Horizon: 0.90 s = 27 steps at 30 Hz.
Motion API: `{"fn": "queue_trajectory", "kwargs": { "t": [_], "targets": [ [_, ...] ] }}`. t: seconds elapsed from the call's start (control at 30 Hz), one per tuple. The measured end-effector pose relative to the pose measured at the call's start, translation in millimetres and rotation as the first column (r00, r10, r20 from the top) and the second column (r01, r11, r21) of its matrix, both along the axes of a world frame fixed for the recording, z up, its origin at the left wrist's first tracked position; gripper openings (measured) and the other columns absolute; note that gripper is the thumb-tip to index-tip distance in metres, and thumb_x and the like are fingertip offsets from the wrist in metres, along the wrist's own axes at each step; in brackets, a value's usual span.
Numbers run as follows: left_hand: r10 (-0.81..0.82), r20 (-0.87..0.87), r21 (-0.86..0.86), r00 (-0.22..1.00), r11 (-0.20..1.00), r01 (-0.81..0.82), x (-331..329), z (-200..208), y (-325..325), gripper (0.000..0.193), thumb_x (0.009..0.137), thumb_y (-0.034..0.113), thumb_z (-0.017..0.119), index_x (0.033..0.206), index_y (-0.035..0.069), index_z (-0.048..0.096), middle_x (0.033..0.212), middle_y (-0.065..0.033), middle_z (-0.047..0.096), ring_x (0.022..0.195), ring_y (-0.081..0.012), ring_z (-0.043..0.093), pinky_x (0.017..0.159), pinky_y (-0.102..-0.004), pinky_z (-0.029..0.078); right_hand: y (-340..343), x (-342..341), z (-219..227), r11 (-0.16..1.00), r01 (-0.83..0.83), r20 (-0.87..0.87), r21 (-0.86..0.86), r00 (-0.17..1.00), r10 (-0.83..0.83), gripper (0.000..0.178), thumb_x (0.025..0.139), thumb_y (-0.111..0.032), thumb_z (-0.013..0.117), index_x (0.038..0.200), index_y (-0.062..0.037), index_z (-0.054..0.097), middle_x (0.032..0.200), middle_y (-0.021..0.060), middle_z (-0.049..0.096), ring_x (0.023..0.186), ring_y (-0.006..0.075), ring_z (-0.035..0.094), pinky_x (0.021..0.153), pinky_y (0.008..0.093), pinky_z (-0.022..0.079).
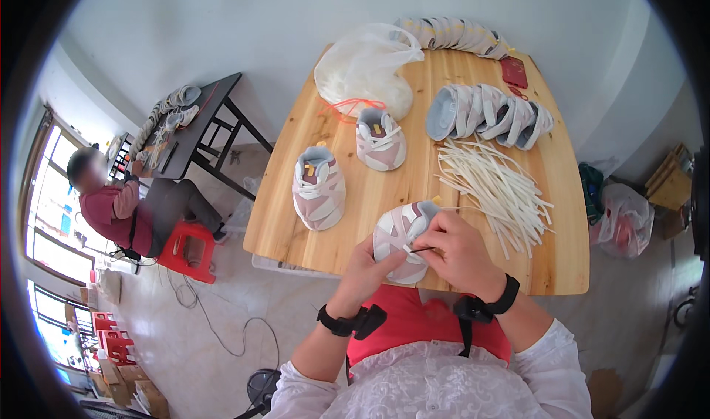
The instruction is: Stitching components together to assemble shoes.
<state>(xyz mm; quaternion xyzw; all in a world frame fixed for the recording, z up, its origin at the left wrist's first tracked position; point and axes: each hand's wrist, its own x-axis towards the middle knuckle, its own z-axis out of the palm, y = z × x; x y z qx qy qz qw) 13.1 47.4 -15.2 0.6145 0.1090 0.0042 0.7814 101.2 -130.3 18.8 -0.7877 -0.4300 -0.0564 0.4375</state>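
Observation:
At the table's near edge, my left hand (362,272) grips the side of a pink and white shoe upper (390,230). My right hand (460,247) is closed over the upper's other side, pinching a thin dark tool (427,249) that points at the lacing area. A short bit of white lace shows near the left thumb; the tool's tip is too small to make out. Two similar uppers with white laces in them stand farther off: one on the left (319,193), another (381,142) behind it. A pile of flat white laces (495,190) lies beyond my right hand.
On the wooden table (296,245) are nested uppers (481,112), a long row of uppers (451,34), a white plastic bag (362,68) and a red flat object (513,71). At left, a person (111,212) sits on a red stool (185,252) by a dark table (203,108).

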Motion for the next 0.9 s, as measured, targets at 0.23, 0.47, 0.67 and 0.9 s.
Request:
{"fn": "queue_trajectory", "kwargs": {
  "t": [0.23, 0.47, 0.67, 0.9],
  "targets": [
    [-0.016, -0.011, -0.102, 1.000, 0.995, 0.014, 0, -4, 2, 0.037, 0.085, -0.001, 0.063, 0.122, -0.001, 0.056, 0.113, -0.0059, 0.065, 0.099, -0.0124, 0.061, 0.089, -0.0294, 0.049, 8, -3, 0, 0.998, 0.058, 0.056, -0.036, 0.997, -0.056, 0.007, 0.069, -0.009, 0.074, 0.075, -0.0097, 0.070, 0.079, 0.0038, 0.053, 0.078, 0.0227, 0.057, 0.065, 0.0356, 0.047],
    [-0.023, 0.016, -0.074, 1.000, 0.997, 0.024, 0, -1, -7, 0.036, 0.089, 0.003, 0.064, 0.123, -0.001, 0.056, 0.114, -0.0056, 0.064, 0.101, -0.0118, 0.060, 0.090, -0.0298, 0.048, 8, 0, -4, 0.998, 0.053, -0.031, -0.039, 0.998, -0.054, 0.007, 0.069, -0.008, 0.069, 0.071, -0.0050, 0.063, 0.080, 0.0067, 0.051, 0.079, 0.0256, 0.056, 0.066, 0.0374, 0.047],
    [0.001, 0.099, -0.050, 0.995, 0.999, 0.004, 2, -12, -10, 0.028, 0.091, 0.005, 0.063, 0.118, -0.001, 0.060, 0.108, -0.0047, 0.066, 0.096, -0.0102, 0.061, 0.085, -0.0282, 0.050, 4, 2, -7, 0.995, 0.062, 0.027, -0.084, 0.998, -0.060, 0.008, 0.066, -0.004, 0.064, 0.067, -0.0023, 0.056, 0.079, 0.0105, 0.050, 0.078, 0.0297, 0.053, 0.067, 0.0395, 0.046],
    [0.068, 0.061, -0.130, 0.996, 0.990, -0.059, 3, -7, -10, 0.034, 0.091, 0.005, 0.062, 0.124, 0.000, 0.056, 0.113, -0.0063, 0.065, 0.101, -0.0123, 0.061, 0.088, -0.0293, 0.050, 2, 1, -6, 0.998, 0.048, -0.029, -0.042, 0.998, -0.049, 0.008, 0.070, -0.005, 0.065, 0.071, -0.0029, 0.058, 0.081, 0.0106, 0.050, 0.080, 0.0294, 0.053, 0.069, 0.0399, 0.045]
  ]
}}
